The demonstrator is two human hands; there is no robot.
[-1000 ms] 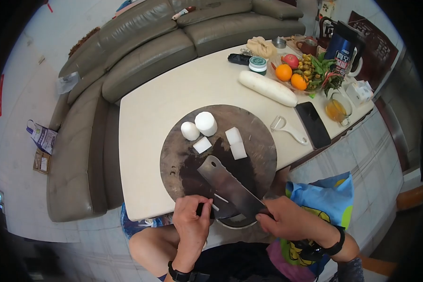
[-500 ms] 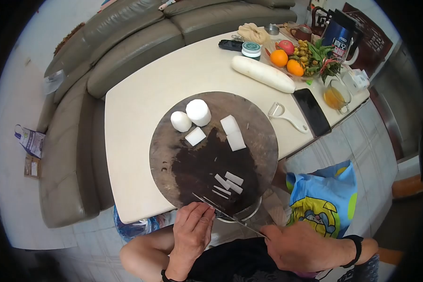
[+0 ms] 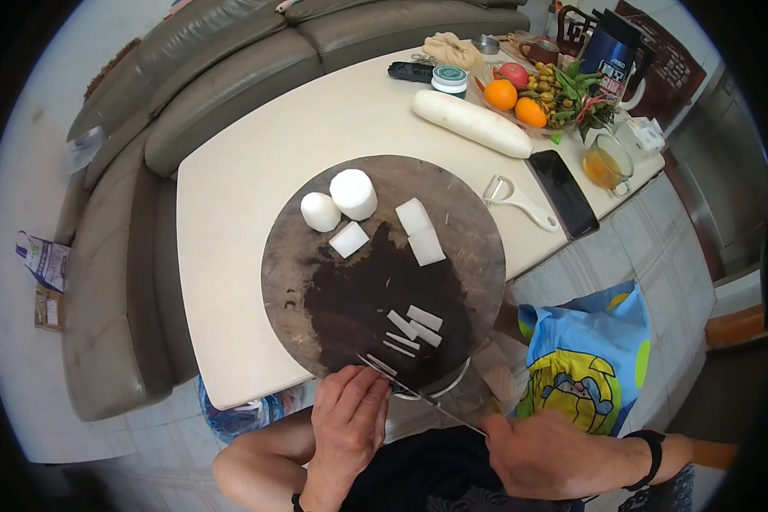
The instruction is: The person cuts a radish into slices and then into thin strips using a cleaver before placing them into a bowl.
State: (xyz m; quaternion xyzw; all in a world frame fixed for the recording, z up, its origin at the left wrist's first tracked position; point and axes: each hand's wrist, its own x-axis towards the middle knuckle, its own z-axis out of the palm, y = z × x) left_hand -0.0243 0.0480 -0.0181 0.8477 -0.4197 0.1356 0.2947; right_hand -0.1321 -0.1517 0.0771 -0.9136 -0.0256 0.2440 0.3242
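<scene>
Cleaver (image 3: 439,406) gripped in the right hand (image 3: 538,456), its blade seen nearly edge-on and slanting to the fingertips of the left hand (image 3: 347,418). The left fingers are bunched low over the near rim of the board (image 3: 283,290); whether they pin a piece cannot be told, since the hand hides what lies beneath. A thin sliver (image 3: 383,364) lies just beside the blade at these fingertips. White strips (image 3: 425,318) lie a little ahead, between the two hands; slabs (image 3: 427,246) lie farther ahead, and a block (image 3: 348,241) lies beyond the left hand. The chief hazard is judged to be at the left fingertips: with so little clearance, a slip of the blade or an uncurled finger could cause a cut. The dark patch ahead of the hands looks wet, and dampness might let a piece skid under pressure. Because the blade meets the board close to its near rim, a loose sliver could drop off. The domed end piece (image 3: 320,212), well beyond the left hand, could roll if the board were jolted.
</scene>
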